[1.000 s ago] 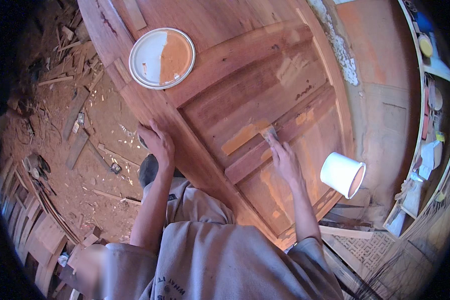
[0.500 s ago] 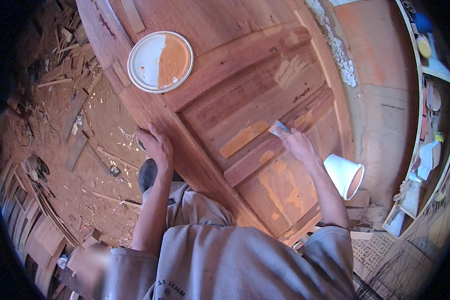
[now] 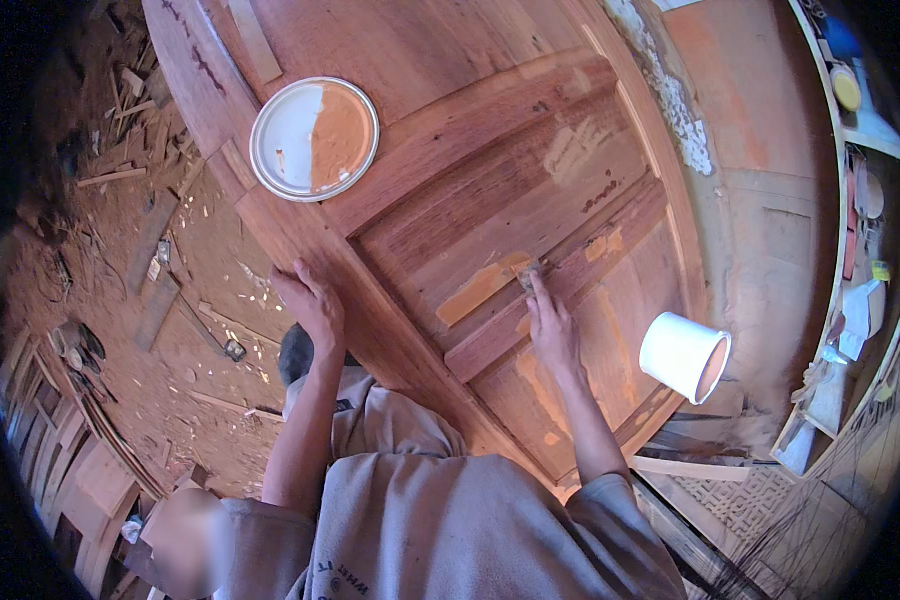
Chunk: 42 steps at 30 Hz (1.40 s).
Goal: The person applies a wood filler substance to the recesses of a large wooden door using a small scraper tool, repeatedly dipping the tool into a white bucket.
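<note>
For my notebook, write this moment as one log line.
left hand: at edge of door; right hand: holds scraper near orange paste; lid: on door; bucket: right of right hand

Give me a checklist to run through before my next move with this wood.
1. Small greyish flat tool in the right hand: ok, held at the fingertips.
2. Left hand clear of the orange paste strip: ok, it rests on the edge of the reddish-brown panelled wooden piece.
3. Round white lid lying on the wood: ok, about half covered in orange paste.
4. White cylindrical tub steady: cannot tell.
5. Paste strip dry: cannot tell.
6. Brown dirt floor tidy: not ok, wood scraps litter it.
</note>
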Available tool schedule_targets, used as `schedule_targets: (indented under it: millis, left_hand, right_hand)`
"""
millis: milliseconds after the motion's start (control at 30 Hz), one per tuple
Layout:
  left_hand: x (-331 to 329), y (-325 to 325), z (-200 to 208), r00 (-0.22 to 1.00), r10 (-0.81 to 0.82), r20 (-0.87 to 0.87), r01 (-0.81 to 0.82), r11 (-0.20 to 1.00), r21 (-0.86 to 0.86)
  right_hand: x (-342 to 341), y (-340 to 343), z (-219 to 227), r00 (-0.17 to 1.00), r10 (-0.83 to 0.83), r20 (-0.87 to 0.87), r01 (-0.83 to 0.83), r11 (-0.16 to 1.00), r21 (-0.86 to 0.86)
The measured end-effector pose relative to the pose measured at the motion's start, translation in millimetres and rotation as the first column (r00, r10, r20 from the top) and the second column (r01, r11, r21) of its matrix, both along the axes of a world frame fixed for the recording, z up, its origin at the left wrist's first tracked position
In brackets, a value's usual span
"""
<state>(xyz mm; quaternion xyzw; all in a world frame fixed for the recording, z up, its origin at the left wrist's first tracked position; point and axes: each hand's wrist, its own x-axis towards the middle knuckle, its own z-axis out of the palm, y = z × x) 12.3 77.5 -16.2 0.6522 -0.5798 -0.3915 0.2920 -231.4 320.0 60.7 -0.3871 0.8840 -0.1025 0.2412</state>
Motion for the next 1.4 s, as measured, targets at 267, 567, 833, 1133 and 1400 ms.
schedule_targets:
  millis: [267,567,833,1133,1400]
  left_hand:
    - [-4.1,2.9,-4.9,1.0,0.015,0.002,-0.015,0.999,-0.029]
    - [-1.4,2.4,-10.5,0.995,0.05,0.084,-0.042,0.995,-0.092]
    - [-0.9,2.9,-8.3,0.993,0.059,0.098,-0.052,0.996,-0.072]
    - [-0.1,-0.5,-7.7,0.999,0.044,0.022,-0.041,0.994,-0.098]
    - [-4.4,1.4,-2.1,0.995,0.054,-0.078,-0.055,0.998,-0.015]
  right_hand:
    - [39.2,9.1,-23.7,0.988,-0.128,-0.091,0.119,0.988,-0.103]
    - [-3.4,-31.6,52.6,0.961,-0.272,0.049,0.262,0.952,0.158]
    - [7.9,-64.7,30.7,0.984,-0.177,-0.028,0.177,0.936,0.306]
    - [24.5,-32.8,61.4,0.986,-0.111,0.127,0.086,0.979,0.184]
    - [-10.8,13.9,36.5,0.991,-0.124,0.048,0.128,0.987,-0.094]
